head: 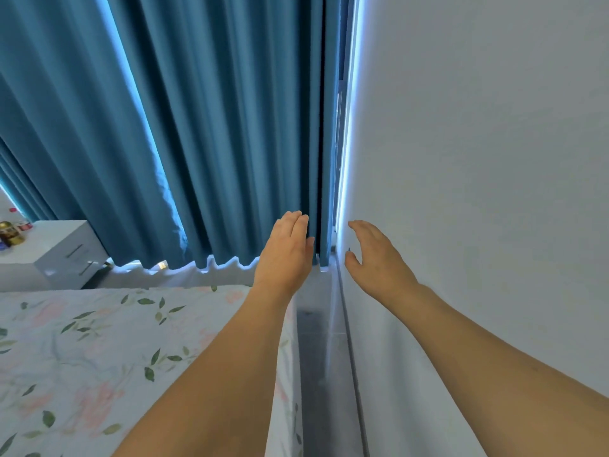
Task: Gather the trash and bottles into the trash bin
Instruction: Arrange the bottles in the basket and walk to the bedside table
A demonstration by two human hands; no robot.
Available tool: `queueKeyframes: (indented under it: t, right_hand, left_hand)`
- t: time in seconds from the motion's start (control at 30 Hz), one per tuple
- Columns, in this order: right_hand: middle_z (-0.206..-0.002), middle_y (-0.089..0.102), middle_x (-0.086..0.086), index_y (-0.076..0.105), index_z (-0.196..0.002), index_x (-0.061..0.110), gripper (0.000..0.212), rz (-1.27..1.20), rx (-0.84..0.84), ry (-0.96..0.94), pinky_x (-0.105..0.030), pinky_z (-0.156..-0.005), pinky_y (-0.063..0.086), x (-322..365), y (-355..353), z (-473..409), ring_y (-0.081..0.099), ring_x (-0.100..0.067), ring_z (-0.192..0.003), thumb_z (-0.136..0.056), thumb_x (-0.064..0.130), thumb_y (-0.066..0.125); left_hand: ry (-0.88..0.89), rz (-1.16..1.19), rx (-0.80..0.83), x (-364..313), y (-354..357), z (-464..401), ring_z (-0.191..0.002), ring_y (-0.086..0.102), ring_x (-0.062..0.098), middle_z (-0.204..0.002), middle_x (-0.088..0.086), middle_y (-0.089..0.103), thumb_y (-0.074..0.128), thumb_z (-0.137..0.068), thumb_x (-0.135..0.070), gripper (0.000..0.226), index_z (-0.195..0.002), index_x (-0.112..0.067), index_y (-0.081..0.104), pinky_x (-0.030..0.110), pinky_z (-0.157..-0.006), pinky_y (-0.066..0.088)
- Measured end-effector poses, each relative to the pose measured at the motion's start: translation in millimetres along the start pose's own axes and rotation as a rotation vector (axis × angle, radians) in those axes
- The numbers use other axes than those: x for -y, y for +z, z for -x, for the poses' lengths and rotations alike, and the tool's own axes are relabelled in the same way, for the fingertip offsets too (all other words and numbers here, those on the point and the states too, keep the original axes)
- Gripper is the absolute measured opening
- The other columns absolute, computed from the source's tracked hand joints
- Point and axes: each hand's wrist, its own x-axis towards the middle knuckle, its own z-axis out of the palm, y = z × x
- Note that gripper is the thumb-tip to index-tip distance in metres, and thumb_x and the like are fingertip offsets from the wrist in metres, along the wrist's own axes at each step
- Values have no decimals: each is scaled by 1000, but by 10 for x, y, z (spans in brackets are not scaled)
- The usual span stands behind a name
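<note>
Two hands: left hand [286, 250] flat, fingers together, at blue curtain [204, 133]; right hand [375, 258] spread, empty, near wall [478, 159].

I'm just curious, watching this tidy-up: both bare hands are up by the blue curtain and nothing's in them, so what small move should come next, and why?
Probably turn left toward the white bedside cabinet. Both the left hand and right hand are empty, no bin shows, and the only small items stand there.

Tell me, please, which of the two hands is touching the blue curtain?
The left hand: its fingertips rest on the curtain's edge, while the right hand is spread open beside the white wall.
</note>
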Motion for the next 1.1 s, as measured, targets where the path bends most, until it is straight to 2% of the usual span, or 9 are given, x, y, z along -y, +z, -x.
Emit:
queueKeyframes:
  t: [0.27,0.47,0.63,0.8,1.1]
  right_hand:
    - [-157,24,1,24,-150,15,56,-8,67,17,-23,-113,19,-355,399,-1030,22,-14,-144,-98,19,44]
    - [-156,25,1,25,-150,15,55,-2,81,44,-22,-113,19,-630,370,-1794,23,-14,-143,-98,18,44]
    - [-155,26,0,26,-149,13,55,15,63,-2,-23,-113,19,-781,382,-2304,23,-15,-143,-98,16,44]
    - [-156,24,0,24,-150,14,55,19,91,12,-25,-114,19,-981,616,-2950,21,-15,-144,-98,16,43]
    - [-156,26,0,24,-150,14,56,8,91,31,-26,-114,20,-1315,741,-4149,22,-16,-144,-98,18,44]
  left_hand:
    - [-47,-41,40,610,528,-776,-135,36,23,-147,7,40,47,-100,-19,44,-141,-4,42,34,-105,40]
    - [-51,-47,110,799,838,-1485,-142,26,19,-152,3,34,42,-102,-23,46,-145,-8,37,35,-111,34]
    - [-53,-77,57,926,1015,-1919,-140,30,20,-151,5,36,44,-101,-22,45,-144,-7,38,32,-110,33]
    - [-88,-65,86,1301,1397,-2374,-143,24,18,-153,3,33,42,-102,-25,47,-146,-9,36,30,-112,30]
    - [-84,-82,108,1625,1826,-3473,-141,28,19,-151,3,36,44,-102,-27,48,-146,-9,36,27,-112,26]
